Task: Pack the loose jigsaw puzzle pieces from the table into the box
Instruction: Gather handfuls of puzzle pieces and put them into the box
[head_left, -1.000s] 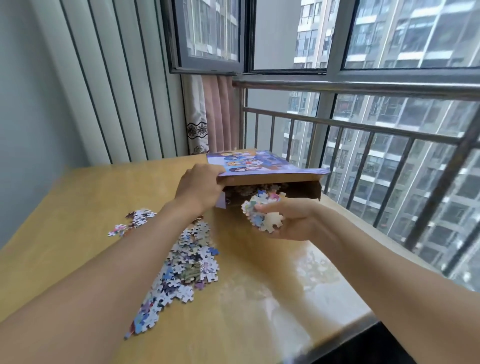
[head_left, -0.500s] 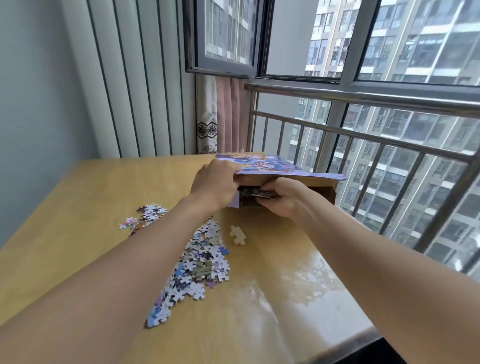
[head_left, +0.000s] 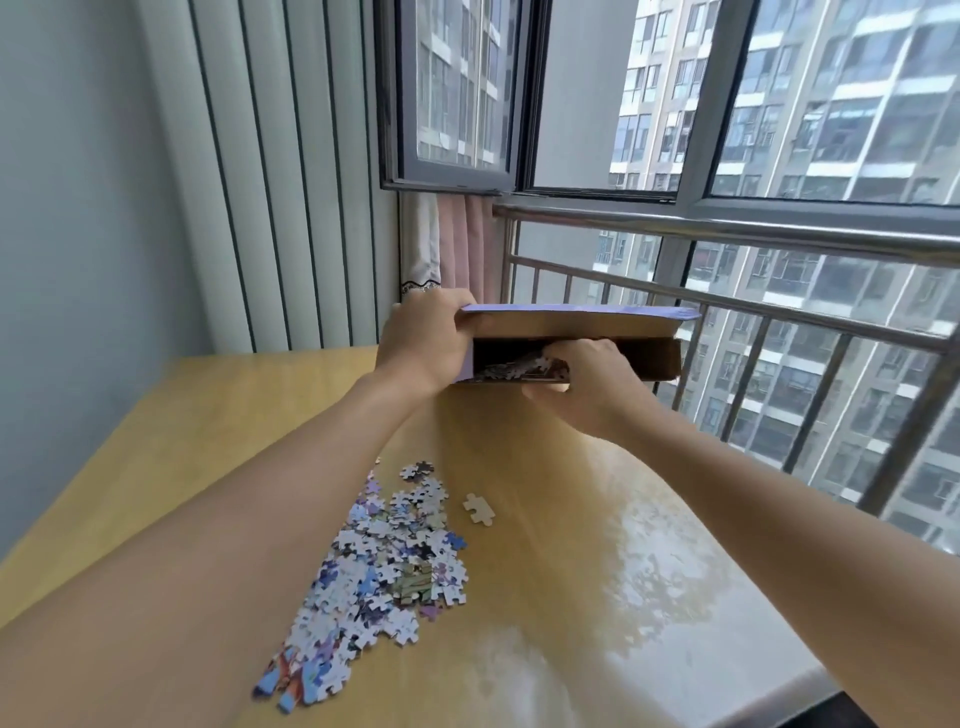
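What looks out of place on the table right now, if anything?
One pale puzzle piece lies alone on the table, blank side up, apart from the main pile of pieces, near the box. It looks like a stray. Nothing seems damaged.

The box (head_left: 618, 325) is flat brown cardboard with a purple printed top, its open end facing the camera at the far edge of the table (head_left: 545, 597), toward the right corner. Jigsaw pieces (head_left: 511, 370) lie heaped inside its dark mouth. A loose pile of puzzle pieces (head_left: 384, 577), mostly blue, white and purple, stretches in a long band across the middle of the surface toward its near edge. One pale single piece (head_left: 478, 509) lies face down just beside the pile's right side.
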